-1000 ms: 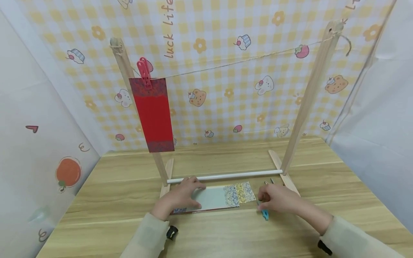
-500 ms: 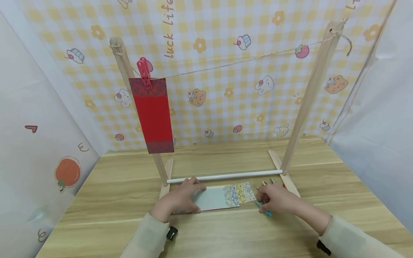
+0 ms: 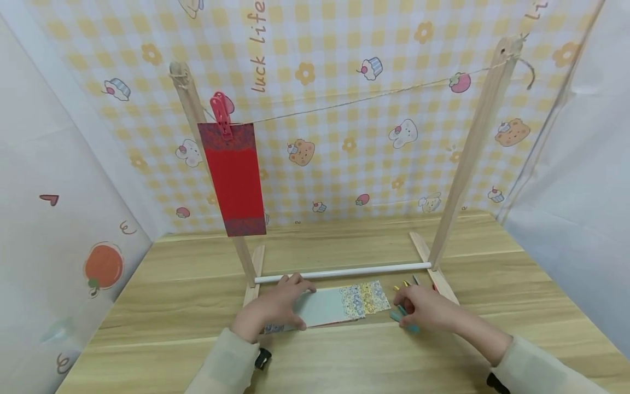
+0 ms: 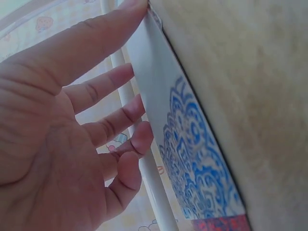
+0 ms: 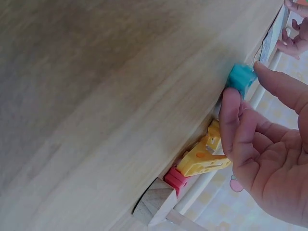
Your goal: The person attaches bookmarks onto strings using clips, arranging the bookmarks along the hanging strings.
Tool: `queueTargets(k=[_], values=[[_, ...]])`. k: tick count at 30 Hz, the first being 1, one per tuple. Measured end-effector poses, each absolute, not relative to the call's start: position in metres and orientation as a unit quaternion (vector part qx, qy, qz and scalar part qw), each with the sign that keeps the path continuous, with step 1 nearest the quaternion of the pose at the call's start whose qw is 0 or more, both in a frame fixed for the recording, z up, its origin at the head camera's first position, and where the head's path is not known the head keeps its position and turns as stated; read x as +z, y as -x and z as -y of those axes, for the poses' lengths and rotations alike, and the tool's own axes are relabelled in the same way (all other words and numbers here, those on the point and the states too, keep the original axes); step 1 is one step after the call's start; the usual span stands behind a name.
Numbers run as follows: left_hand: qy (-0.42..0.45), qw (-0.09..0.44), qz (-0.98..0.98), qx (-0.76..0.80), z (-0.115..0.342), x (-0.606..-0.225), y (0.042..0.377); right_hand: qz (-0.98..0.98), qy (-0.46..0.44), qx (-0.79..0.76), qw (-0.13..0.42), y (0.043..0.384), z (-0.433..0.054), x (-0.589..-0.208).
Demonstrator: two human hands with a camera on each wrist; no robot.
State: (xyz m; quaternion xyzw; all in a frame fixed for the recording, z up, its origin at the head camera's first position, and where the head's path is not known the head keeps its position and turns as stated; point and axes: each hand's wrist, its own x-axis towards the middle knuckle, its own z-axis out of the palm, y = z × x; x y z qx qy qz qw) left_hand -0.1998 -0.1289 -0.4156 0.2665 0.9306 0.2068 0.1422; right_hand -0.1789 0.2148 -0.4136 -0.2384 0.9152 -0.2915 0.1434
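Right grip (image 3: 427,309) pinches a teal clip (image 5: 240,78) while left grip (image 3: 278,306) spreads across a pale card (image 3: 322,307)

From my remote seat, I have the teal clip on the counter (image 3: 344,355), just to the right of the cards, caught between the thumb and bent fingers of the right grip. The left grip is spread: I see its thumb at the near edge of the pale card, the other fingers reaching to the far edge. How firmly it presses, I cannot tell.

The pale card lies flat in front of a white rod (image 3: 344,271), with blue patterned ends; a yellow-patterned card (image 3: 368,298) shows from under its right end, and a red patterned strip (image 4: 222,224) peeks out below it in my left wrist view. Past the right grip, I make out yellow clips (image 5: 199,162) and a red clip (image 5: 176,180), the latter just beside the stand's wooden foot (image 5: 155,201).

Above, a string (image 3: 344,104) runs between two wooden posts (image 3: 465,169), and a red card (image 3: 232,183) hangs from it near the left post, held at its top by a pink clip (image 3: 221,116). Behind it all I see a yellow gingham cloth (image 3: 330,180)
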Motion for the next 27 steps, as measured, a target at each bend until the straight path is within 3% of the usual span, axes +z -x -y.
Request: queueTargets(k=[11, 27], values=[[-0.279, 0.078, -0.948, 0.132, 0.126, -0.414, 0.197, -0.897, 0.249, -0.331, 0.154, 0.178, -0.219, -0.414], [-0.289, 0.056, -0.945, 0.139, 0.125, -0.414, 0.198, -0.882, 0.261, -0.371, 0.129, 0.18, -0.226, -0.415]])
